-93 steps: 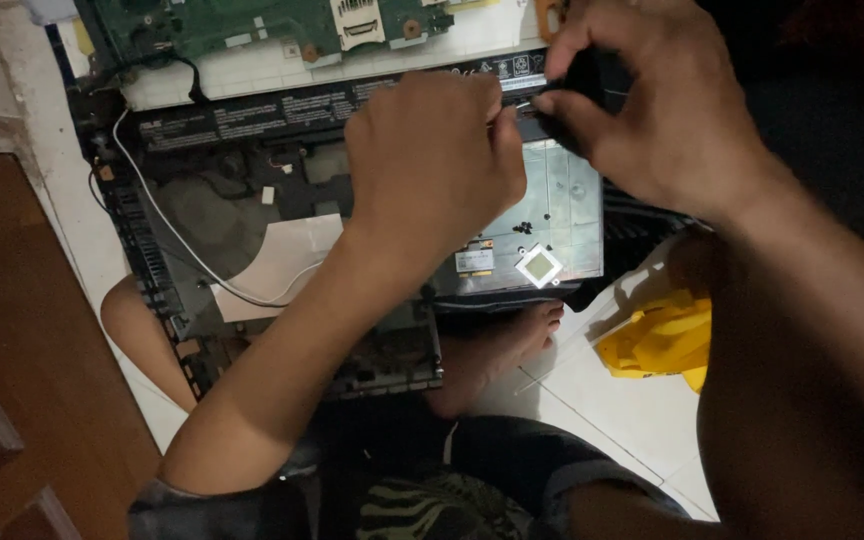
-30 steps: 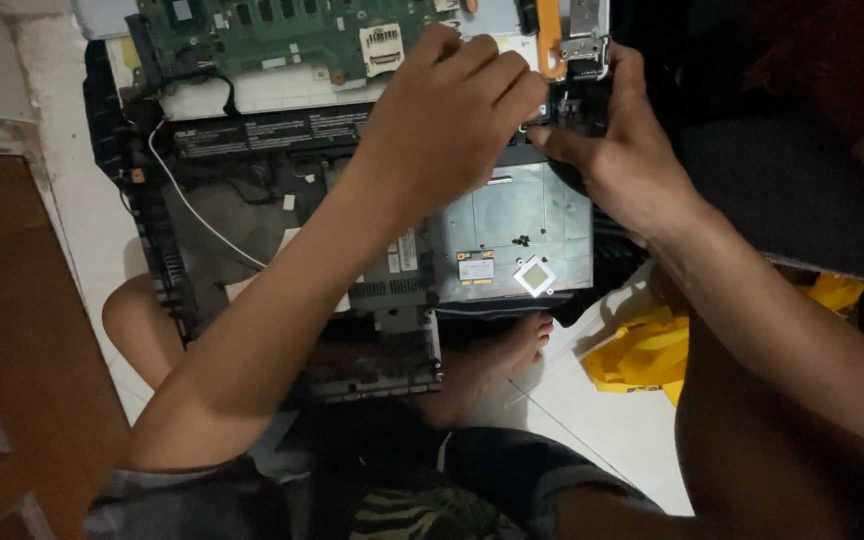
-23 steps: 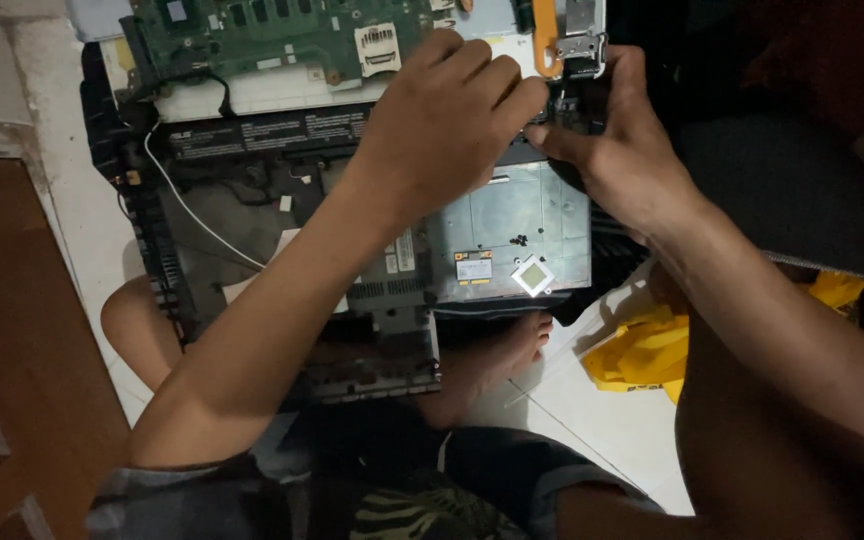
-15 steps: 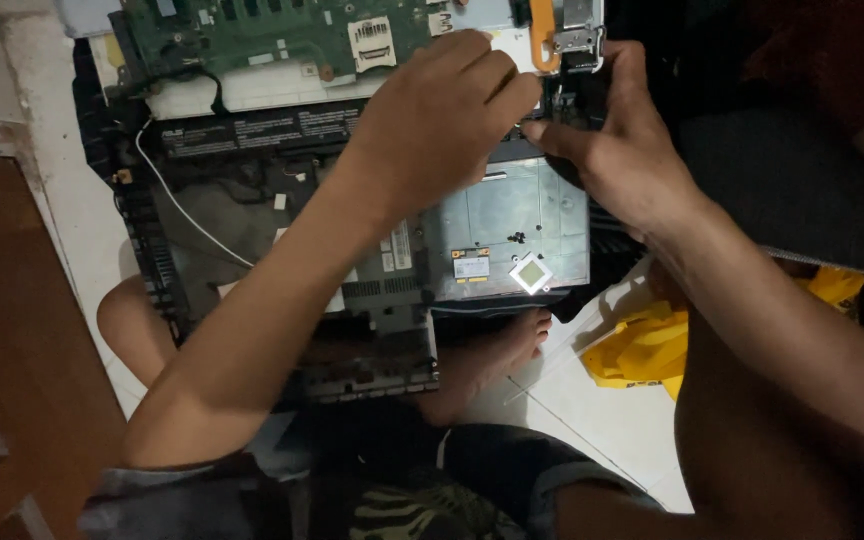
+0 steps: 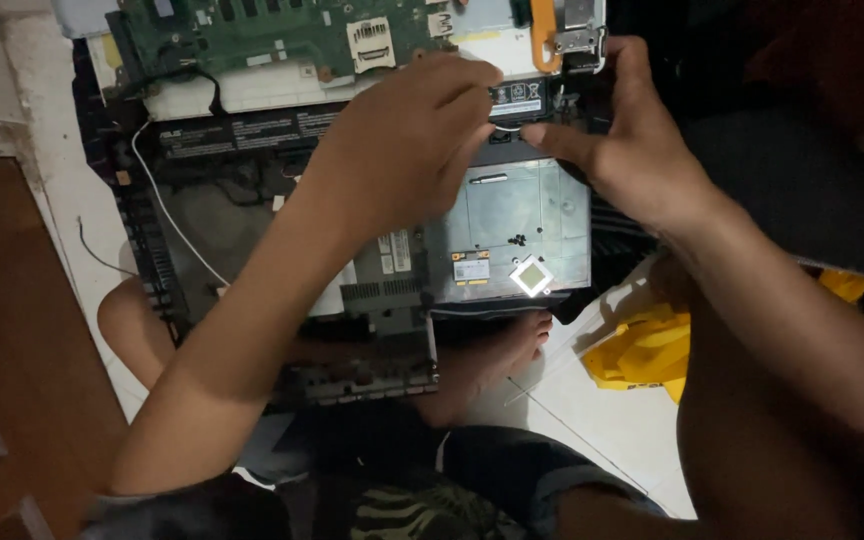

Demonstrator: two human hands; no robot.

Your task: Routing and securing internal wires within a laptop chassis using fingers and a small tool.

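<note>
Both hands, left hand (image 5: 407,150) and right hand (image 5: 632,150), pinch a thin white wire (image 5: 508,127) over the opened laptop chassis (image 5: 252,215), its green motherboard (image 5: 262,30) already lifted out, reassembly outstanding.

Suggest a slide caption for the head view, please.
Both hands, left hand and right hand, pinch a thin white wire over an opened laptop chassis.

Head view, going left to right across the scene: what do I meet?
Brown wooden floor → white cable → left hand → silver metal plate → right hand → yellow bag.
</note>
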